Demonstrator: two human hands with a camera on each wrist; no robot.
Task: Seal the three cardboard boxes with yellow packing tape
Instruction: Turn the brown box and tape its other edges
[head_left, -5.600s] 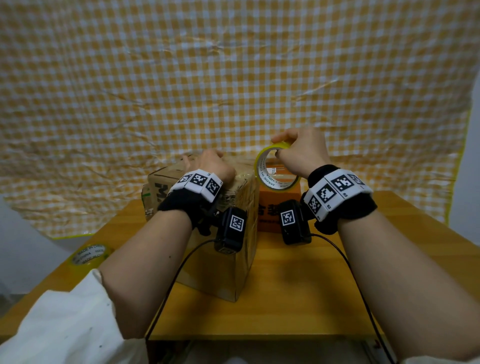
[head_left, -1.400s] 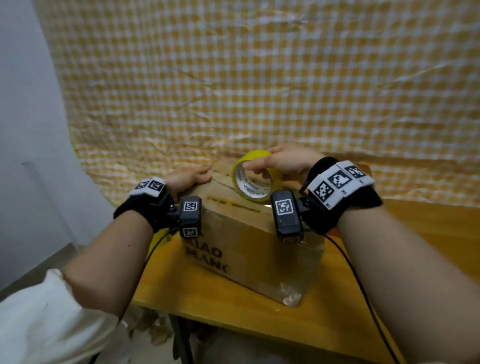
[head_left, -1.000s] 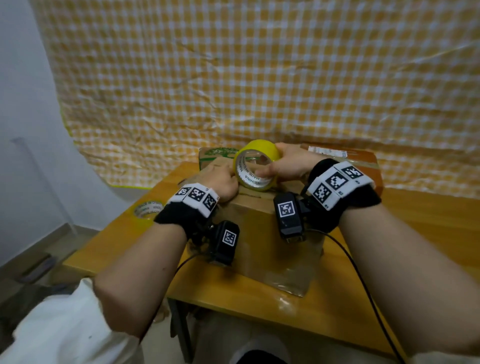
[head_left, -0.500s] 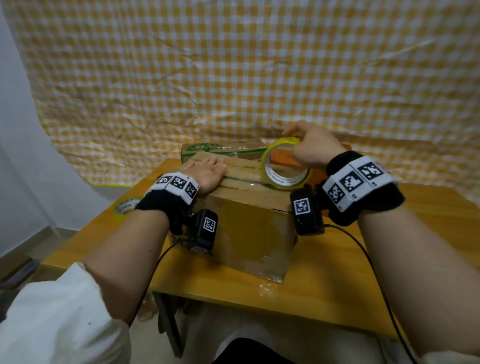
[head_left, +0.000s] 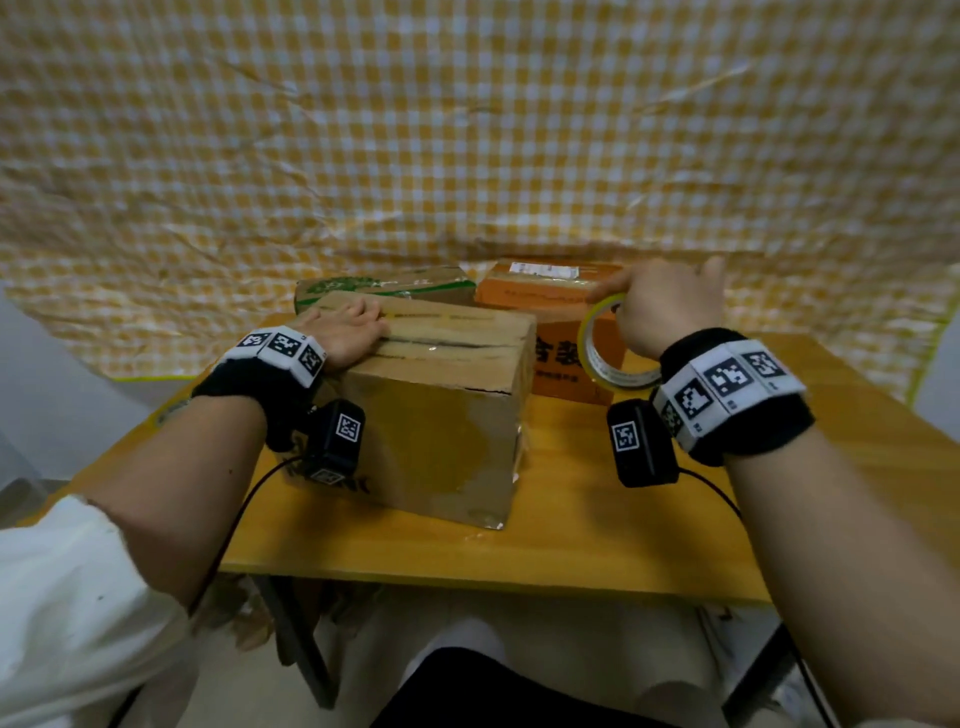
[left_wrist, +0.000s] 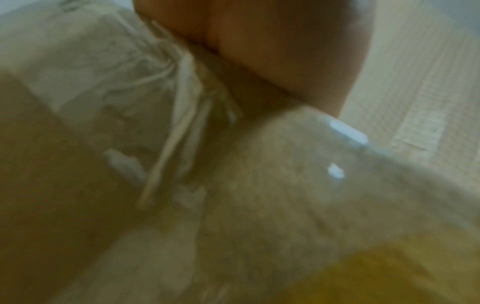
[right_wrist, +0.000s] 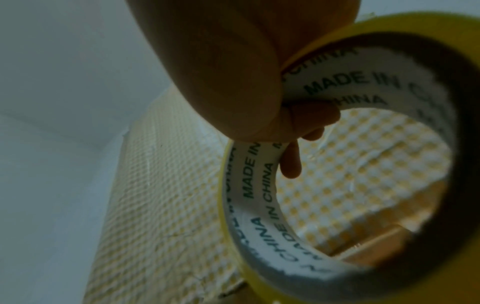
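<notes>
My left hand (head_left: 349, 332) lies flat, fingers straight and together, pressing on the top of the big brown box (head_left: 431, 410) near its far-left edge, beside the seam. My right hand (head_left: 670, 306) has its grip curled around the yellow tape roll (head_left: 605, 345); the right wrist view shows my fingertips (right_wrist: 291, 164) hooked inside the roll's white core. I hold the roll upright in the air at about three o'clock from the brown box, in front of the orange box (head_left: 550, 332). A third box with green print (head_left: 384, 285) sits at twelve o'clock behind the brown box. All three stand on the wooden worktop (head_left: 571, 519).
</notes>
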